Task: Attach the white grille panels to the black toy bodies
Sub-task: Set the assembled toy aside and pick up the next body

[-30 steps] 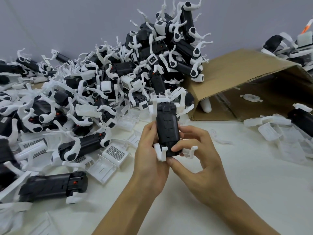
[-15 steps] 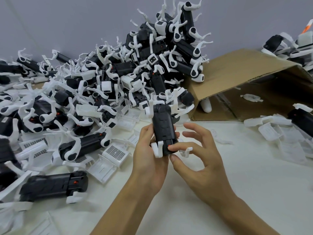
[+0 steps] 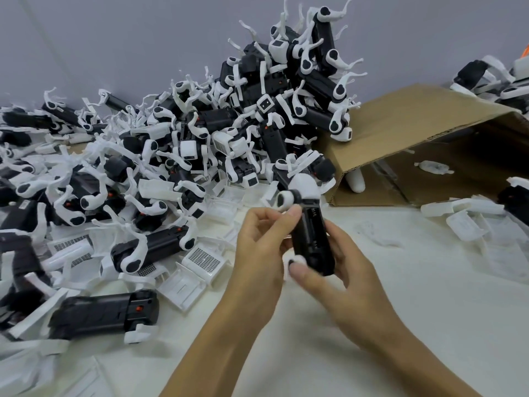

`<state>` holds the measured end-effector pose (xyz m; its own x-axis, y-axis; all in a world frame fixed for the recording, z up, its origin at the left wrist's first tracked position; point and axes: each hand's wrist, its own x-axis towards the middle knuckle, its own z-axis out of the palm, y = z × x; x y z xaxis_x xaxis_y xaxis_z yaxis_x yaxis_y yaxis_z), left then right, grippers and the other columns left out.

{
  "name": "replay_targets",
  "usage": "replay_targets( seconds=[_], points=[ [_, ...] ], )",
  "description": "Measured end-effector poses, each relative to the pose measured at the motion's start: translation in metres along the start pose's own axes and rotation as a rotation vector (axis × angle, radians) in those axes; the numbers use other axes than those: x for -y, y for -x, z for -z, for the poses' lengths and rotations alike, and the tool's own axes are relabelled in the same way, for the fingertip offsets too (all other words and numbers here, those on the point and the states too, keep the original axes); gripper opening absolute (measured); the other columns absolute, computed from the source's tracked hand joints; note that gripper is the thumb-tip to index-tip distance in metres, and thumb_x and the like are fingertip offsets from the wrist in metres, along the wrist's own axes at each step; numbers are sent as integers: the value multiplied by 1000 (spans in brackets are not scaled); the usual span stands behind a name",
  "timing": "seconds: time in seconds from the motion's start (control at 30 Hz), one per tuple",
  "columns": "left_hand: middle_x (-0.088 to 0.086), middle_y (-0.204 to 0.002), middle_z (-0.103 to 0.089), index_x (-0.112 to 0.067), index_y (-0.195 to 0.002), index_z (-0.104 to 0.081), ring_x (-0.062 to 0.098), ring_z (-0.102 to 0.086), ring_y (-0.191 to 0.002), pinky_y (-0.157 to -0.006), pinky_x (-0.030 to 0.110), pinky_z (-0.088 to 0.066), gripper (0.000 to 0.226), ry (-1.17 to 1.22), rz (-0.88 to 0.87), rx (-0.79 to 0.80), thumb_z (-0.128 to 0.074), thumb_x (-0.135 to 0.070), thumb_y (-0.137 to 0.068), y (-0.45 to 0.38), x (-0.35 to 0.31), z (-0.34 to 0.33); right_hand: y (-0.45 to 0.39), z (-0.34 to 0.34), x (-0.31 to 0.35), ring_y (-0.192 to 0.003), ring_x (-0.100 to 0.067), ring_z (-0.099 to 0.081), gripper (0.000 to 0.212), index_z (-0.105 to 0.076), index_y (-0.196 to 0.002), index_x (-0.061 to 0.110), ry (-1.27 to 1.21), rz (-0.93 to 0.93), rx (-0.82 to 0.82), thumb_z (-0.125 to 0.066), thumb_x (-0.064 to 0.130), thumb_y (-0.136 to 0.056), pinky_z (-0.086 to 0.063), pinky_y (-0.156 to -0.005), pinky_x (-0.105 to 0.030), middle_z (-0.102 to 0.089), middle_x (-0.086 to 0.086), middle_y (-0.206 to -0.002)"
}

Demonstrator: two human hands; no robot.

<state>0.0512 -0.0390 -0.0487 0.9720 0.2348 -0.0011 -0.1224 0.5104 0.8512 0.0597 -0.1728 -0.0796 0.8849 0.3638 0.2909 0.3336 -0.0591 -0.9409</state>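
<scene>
A black toy body [image 3: 313, 239] with white legs stands nearly upright above the table, blurred by motion. My right hand [image 3: 337, 270] cups it from behind and below, thumb near its lower white leg. My left hand [image 3: 257, 247] pinches its upper left side with the fingertips beside a white leg joint. White grille panels [image 3: 203, 257] lie on the table to the left of my hands, one with its mesh facing up. A big heap of black bodies with white legs [image 3: 257, 110] rises behind.
An open cardboard box [image 3: 406, 133] lies on its side at the back right. More white panels [image 3: 463, 224] and a black body sit at the right edge. A long black body [image 3: 106, 313] lies at the lower left.
The toy body has turned in my hands and shifted right. My right hand went from spread fingers touching its lower end to cupping it from behind.
</scene>
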Motion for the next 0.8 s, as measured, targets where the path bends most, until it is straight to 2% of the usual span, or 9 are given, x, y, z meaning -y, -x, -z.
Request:
replay_targets(
  seconds=[0.1, 0.17, 0.23, 0.3, 0.37, 0.47, 0.57, 0.67, 0.8],
  points=[
    [4, -77, -64, -11, -72, -61, 17, -62, -81, -76, 29, -54, 18, -230, -79, 30, -63, -27, -81, -3, -11, 5, -2, -1, -5, -106, 0, -67, 69, -53, -128, 51, 81, -54, -101, -89, 39, -71, -51, -91, -25, -70, 27, -112],
    [-2, -83, -66, -15, -77, -64, 17, -60, -89, -80, 25, -47, 16, -768, -310, -117, -57, -28, -82, -5, -22, 21, -4, 3, -6, -99, 2, -68, 59, -57, -114, 56, 53, -56, -193, -88, 37, -68, -54, -81, -19, -71, 28, -105],
    [-6, -107, -63, -21, -100, -64, 20, -50, -108, -87, 28, -38, 16, -1504, -435, -296, -59, -32, -89, -7, -32, 44, -6, 8, -7, -97, 2, -68, 53, -57, -108, 61, 18, -53, -254, -81, 40, -66, -54, -75, -13, -70, 27, -105],
    [-1, -130, -48, -22, -124, -54, 26, -35, -124, -95, 36, -35, 36, -1918, -169, -319, -58, -39, -93, -7, -37, 63, -7, 9, -6, -99, 3, -67, 55, -54, -111, 60, -14, -44, -292, -80, 41, -66, -50, -75, -7, -68, 28, -107],
    [0, -136, -37, -23, -134, -46, 29, -29, -127, -95, 35, -38, 49, -2019, 63, -235, -57, -48, -93, -6, -36, 73, -8, 9, -6, -100, 4, -66, 59, -54, -114, 54, -65, -44, -325, -84, 40, -65, -48, -76, -5, -67, 29, -108],
    [-2, -129, -42, -28, -140, -40, 27, -33, -124, -91, 32, -38, 57, -1975, 132, -109, -63, -48, -92, -4, -35, 75, -6, 7, -6, -101, 6, -66, 69, -53, -116, 53, -81, -44, -327, -94, 41, -61, -47, -77, -3, -66, 32, -110],
    [-6, -112, -45, -28, -141, -48, 19, -47, -114, -89, 29, -42, 57, -1754, -132, -191, -73, -24, -89, -7, -43, 74, -5, 7, -7, -101, 12, -63, 78, -49, -121, 55, -54, -25, -306, -95, 41, -60, -43, -75, 2, -62, 38, -112],
    [-14, -117, -50, -46, -128, -39, 2, -57, -104, -88, 27, -50, 76, -1152, -346, -127, -80, -6, -78, -5, -44, 57, -6, 7, -8, -105, 16, -60, 92, -41, -131, 59, -43, -41, -259, -95, 47, -58, -42, -77, 4, -57, 45, -114],
    [3, -117, -68, -31, -98, -52, 10, -68, -101, -80, 28, -57, 50, -441, -323, 80, -79, -5, -66, -1, -30, 35, -5, 4, -8, -105, 21, -58, 98, -35, -140, 55, -48, -45, -196, -90, 51, -59, -42, -79, 3, -55, 51, -113]
  ],
)
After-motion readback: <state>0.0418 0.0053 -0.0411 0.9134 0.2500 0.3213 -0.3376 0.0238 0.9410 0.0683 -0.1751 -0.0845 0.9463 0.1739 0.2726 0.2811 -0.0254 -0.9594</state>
